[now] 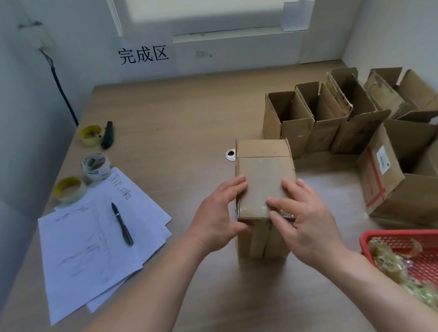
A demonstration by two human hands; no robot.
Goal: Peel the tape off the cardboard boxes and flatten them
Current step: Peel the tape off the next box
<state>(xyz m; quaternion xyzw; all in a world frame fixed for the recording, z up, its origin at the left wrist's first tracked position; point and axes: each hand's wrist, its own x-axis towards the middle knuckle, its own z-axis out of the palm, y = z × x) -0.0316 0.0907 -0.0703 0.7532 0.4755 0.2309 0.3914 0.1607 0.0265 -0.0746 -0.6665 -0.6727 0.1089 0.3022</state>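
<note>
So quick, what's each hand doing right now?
Left hand: holds the side of the taped box, fingers over its top.
Right hand: fingertips picking at the box's near edge.
</note>
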